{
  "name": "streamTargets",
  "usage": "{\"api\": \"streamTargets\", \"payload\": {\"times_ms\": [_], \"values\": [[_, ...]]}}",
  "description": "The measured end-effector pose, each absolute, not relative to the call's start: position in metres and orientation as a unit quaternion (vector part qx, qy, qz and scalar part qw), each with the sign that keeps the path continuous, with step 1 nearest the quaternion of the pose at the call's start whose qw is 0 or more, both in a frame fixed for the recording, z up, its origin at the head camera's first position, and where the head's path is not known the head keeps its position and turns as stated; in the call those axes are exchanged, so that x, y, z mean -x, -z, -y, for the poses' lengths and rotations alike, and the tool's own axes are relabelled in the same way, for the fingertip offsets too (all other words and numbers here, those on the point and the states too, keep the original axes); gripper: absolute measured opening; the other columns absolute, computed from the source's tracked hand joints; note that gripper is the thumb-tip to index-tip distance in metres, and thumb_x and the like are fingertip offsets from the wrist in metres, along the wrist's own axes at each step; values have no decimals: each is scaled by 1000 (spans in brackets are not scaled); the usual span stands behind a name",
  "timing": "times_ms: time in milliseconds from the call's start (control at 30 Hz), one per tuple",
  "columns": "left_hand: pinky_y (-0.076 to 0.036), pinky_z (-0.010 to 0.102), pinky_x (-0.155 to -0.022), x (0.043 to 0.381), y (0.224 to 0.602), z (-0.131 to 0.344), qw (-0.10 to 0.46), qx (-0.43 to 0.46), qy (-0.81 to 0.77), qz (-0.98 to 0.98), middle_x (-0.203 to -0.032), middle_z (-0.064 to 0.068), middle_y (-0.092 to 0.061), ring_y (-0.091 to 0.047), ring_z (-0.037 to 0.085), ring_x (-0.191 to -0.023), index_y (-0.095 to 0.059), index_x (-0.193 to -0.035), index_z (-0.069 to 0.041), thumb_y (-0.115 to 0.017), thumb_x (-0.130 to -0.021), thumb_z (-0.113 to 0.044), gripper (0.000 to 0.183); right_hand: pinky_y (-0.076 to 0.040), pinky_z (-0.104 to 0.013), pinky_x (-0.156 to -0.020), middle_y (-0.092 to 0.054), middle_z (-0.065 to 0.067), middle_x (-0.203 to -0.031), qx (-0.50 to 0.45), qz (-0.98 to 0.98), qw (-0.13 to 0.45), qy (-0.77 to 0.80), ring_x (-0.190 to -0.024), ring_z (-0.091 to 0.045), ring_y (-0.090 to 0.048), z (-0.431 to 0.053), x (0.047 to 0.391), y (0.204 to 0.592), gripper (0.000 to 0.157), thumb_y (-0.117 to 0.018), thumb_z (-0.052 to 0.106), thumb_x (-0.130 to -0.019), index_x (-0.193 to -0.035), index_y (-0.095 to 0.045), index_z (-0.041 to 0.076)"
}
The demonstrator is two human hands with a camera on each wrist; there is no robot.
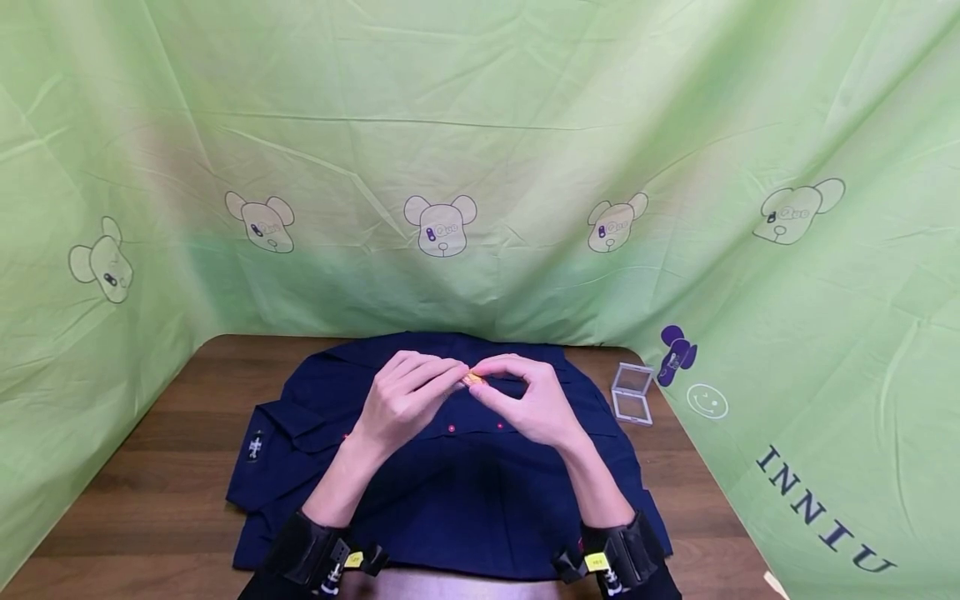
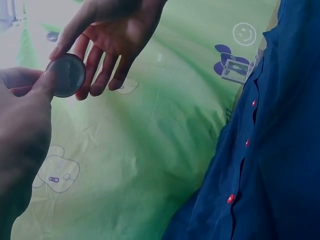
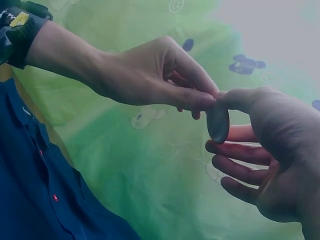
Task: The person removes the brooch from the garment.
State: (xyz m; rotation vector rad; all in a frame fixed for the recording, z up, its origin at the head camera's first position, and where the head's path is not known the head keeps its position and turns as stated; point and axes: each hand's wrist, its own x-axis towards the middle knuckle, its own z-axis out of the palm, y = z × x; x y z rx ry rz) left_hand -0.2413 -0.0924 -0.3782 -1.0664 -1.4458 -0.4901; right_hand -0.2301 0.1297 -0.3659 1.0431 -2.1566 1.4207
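Observation:
Raised over a navy shirt [image 1: 480, 500], my two hands meet at a small round badge [image 1: 473, 379], orange-yellow on the side facing the head camera. Its dull metallic back with a thin pin-like line shows in the left wrist view, where the badge [image 2: 68, 76] is seen nearly face-on. My left hand [image 1: 401, 400] pinches the badge's edge between thumb and forefinger. My right hand [image 1: 528, 400] holds the opposite side with thumb and forefinger, its other fingers spread in the right wrist view. The badge [image 3: 218, 122] appears almost edge-on there. Red buttons [image 1: 452, 428] run across the shirt.
An open, clear hinged case [image 1: 632, 393] lies at the right of the wooden table [image 1: 150, 475]. A folded shirt sleeve [image 1: 262, 467] with a black-and-white patch is at the left. Green printed cloth [image 1: 450, 150] encloses the back and sides.

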Motion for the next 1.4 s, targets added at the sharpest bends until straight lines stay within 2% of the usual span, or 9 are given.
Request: {"api": "streamTargets", "payload": {"times_ms": [133,267,567,667,867,1100,1400], "values": [[-56,40,-77,242,383,93,556,460,233,652,-108,9,-78,-72,22,-95,-80,-111,-1,-86,-80,-19,36,-55,-34,-91,-77,-2,-108,-363,764,197,-496,-104,-15,-68,-133,235,370,21,-82,19,-89,-107,-80,9],[-55,43,-85,245,390,94,510,450,247,690,-120,11,-74,-68,23,-106,-76,-123,-1,-85,-79,-27,51,-55,-31,-90,-76,-1,-112,-359,766,209,-490,-106,-13,-67,-135,236,371,26,-82,23,-89,-110,-79,8],[-45,46,-102,250,397,99,424,420,244,764,-142,10,-61,-55,24,-128,-64,-141,-5,-78,-83,-47,73,-55,-30,-88,-75,-1,-114,-347,774,224,-480,-105,-15,-67,-137,237,373,30,-82,23,-88,-113,-78,7],[-43,47,-105,251,398,100,406,414,245,777,-147,8,-57,-52,24,-131,-61,-145,-8,-76,-84,-50,77,-55,-31,-87,-75,-2,-115,-345,776,232,-474,-105,-15,-66,-137,238,374,31,-83,23,-88,-114,-78,8],[-39,48,-108,254,402,101,379,394,250,799,-152,5,-51,-47,24,-135,-56,-150,-12,-74,-84,-54,79,-55,-41,-91,-74,0,-117,-349,782,251,-453,-110,-12,-64,-137,242,377,32,-84,26,-87,-114,-79,10],[-37,51,-110,256,409,104,350,370,248,824,-155,4,-47,-44,25,-137,-52,-154,-19,-70,-86,-57,80,-54,-36,-93,-75,-3,-116,-356,785,272,-428,-110,-14,-64,-138,245,381,33,-85,25,-85,-113,-79,7],[-35,55,-110,259,422,103,311,353,235,851,-159,4,-42,-41,26,-140,-49,-156,-20,-65,-90,-62,80,-55,-39,-89,-75,-3,-114,-346,807,273,-393,-108,-12,-65,-147,252,396,32,-85,26,-84,-110,-80,7]]}}
